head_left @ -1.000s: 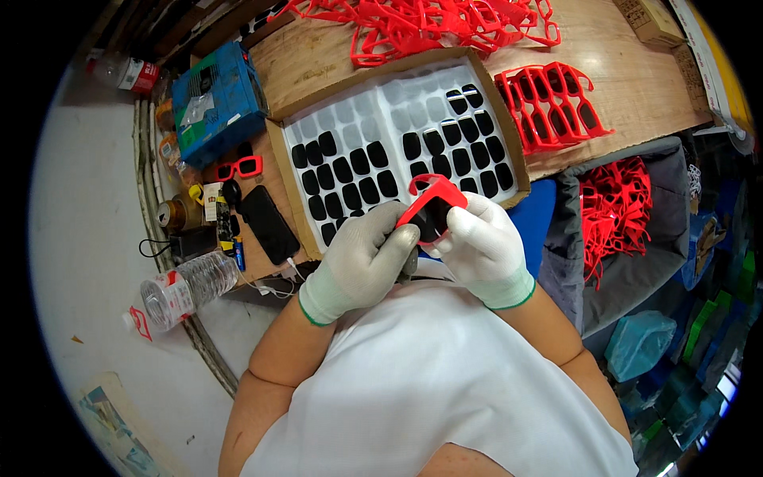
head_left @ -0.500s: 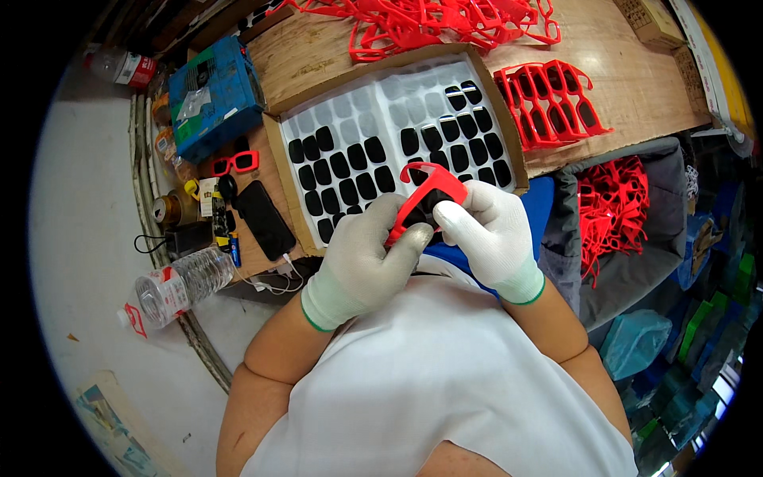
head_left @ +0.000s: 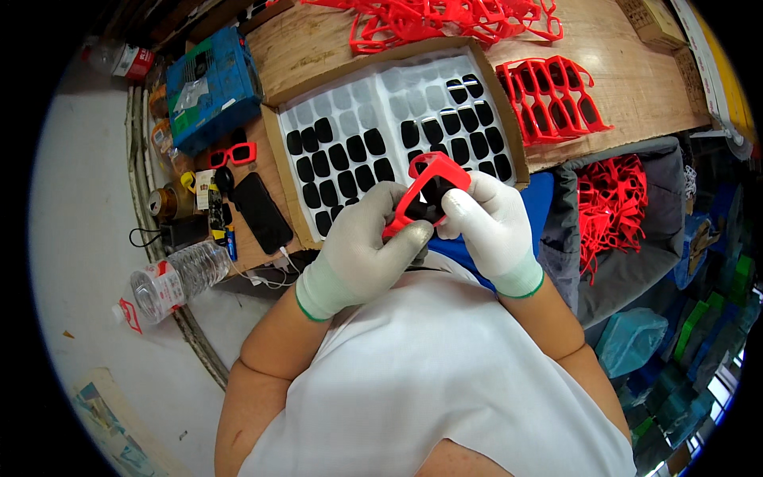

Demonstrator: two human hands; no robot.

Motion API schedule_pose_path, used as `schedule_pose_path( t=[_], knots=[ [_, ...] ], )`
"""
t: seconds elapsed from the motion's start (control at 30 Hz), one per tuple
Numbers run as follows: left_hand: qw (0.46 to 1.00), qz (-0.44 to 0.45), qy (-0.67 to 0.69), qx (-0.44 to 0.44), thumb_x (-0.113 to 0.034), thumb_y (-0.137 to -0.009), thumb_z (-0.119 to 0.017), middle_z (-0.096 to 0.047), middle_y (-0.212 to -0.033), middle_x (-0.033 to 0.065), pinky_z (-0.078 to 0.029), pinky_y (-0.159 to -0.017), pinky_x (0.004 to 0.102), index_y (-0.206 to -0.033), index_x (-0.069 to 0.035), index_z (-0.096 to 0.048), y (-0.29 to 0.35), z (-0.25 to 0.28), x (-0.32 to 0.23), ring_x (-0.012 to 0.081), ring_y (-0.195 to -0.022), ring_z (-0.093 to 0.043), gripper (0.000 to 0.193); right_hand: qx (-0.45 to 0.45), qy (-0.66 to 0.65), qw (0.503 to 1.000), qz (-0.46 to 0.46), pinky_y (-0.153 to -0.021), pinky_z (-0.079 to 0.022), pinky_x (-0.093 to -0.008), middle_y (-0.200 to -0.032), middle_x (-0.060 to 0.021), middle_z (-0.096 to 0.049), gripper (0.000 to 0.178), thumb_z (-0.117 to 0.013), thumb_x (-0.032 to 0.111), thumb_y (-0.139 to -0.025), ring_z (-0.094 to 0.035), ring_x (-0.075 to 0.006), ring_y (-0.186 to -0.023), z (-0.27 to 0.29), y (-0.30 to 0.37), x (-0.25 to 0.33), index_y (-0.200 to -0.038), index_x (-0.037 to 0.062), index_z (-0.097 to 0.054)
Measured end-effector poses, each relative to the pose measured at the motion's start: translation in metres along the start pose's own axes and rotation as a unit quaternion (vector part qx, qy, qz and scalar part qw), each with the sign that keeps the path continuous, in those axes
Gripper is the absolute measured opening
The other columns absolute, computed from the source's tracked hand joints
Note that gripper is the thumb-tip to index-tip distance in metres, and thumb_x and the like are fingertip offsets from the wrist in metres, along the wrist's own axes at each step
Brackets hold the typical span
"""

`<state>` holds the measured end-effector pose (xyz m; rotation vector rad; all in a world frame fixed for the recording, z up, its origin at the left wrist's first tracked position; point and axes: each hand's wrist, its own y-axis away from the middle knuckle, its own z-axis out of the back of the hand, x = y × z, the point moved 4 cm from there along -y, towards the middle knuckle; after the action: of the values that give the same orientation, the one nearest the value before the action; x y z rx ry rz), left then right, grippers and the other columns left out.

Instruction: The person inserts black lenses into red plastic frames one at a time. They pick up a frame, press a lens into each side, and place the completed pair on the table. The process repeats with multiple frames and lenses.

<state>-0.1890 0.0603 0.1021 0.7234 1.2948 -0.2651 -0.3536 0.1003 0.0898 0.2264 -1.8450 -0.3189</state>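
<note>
Frame (head_left: 425,191) raised since, both hands (head_left: 373,246) gripping edges

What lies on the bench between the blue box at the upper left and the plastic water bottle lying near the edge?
In the head view, between the blue box and the water bottle lie finished red glasses, a black phone and a small tin can.

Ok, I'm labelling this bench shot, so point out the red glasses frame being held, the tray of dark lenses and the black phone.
red glasses frame (head_left: 420,181), head view, on its upper left rim.
tray of dark lenses (head_left: 274,127), head view, on its cardboard left wall.
black phone (head_left: 261,212), head view, on the middle of its face.
</note>
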Motion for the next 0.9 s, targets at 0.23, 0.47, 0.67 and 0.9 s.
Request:
schedule_pose_path(
  t=[0.23,0.47,0.67,0.9],
  knots=[
    [0.988,0.047,0.127,0.073,-0.009,-0.085,-0.066,-0.069,-0.099,0.0137,-0.057,-0.078,0.032,-0.115,0.007,-0.058,-0.003,0.007,0.016,0.0173,-0.083,-0.069,0.036,0.048,-0.022,0.998,-0.038,-0.067,-0.047,-0.0228,-0.088,-0.0035,-0.066,0.028,-0.064,0.022,-0.096,-0.056,-0.0068,-0.075,0.008,0.0,-0.003,-0.106,-0.0036,-0.067],
    [0.955,0.109,0.257,0.104,-0.007,-0.082,-0.067,-0.071,-0.101,0.0159,-0.059,-0.08,0.0347,-0.113,0.005,-0.06,-0.001,0.013,0.011,0.0213,-0.083,-0.072,0.034,0.078,-0.013,0.996,-0.045,-0.068,-0.048,-0.0235,-0.088,-0.0044,-0.067,0.027,-0.066,0.022,-0.095,-0.057,-0.0074,-0.075,0.002,-0.001,-0.002,-0.103,-0.0038,-0.068],
    [0.985,0.113,0.122,0.052,-0.017,-0.096,-0.061,-0.07,-0.091,0.0106,-0.054,-0.076,0.0277,-0.112,0.004,-0.061,-0.002,0.01,0.012,0.0125,-0.083,-0.067,0.026,0.051,-0.002,0.998,-0.039,-0.067,-0.047,-0.0231,-0.083,-0.0028,-0.065,0.025,-0.067,0.021,-0.094,-0.057,-0.0069,-0.073,0.004,-0.003,-0.007,-0.098,-0.003,-0.068],
    [0.998,-0.019,-0.041,-0.04,-0.022,-0.1,-0.057,-0.065,-0.067,0.0074,-0.053,-0.059,0.0293,-0.102,0.002,-0.06,0.005,-0.001,0.004,0.0149,-0.056,-0.064,0.024,0.041,0.037,0.998,-0.032,-0.063,-0.046,-0.0237,-0.077,-0.002,-0.063,0.025,-0.067,0.023,-0.093,-0.054,-0.0061,-0.07,0.006,-0.005,-0.006,-0.092,-0.0024,-0.067]
  ],
)
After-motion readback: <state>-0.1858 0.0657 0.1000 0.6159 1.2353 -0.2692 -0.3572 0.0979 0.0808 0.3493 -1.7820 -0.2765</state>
